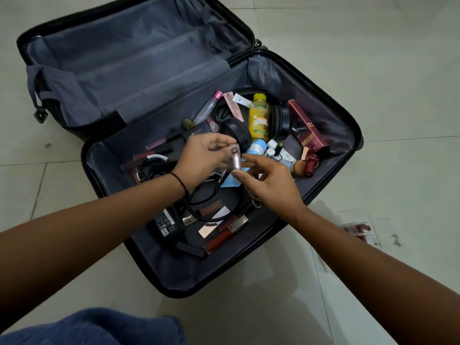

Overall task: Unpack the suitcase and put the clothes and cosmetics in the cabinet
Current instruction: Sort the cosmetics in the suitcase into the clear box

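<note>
Pale tiled floor (pixel 373 70), thin grout lines. I see a black suitcase (pixel 159 267) lying open flat on it, both halves down, empty half toward far left. A clear plastic packet (pixel 358 229) with reddish bits lies on the tiles near the suitcase's right side. A dark spot (pixel 396 240) is just beside the packet.

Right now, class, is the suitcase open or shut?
Open: the suitcase lies flat with both halves spread apart and the grey lining showing.
</note>
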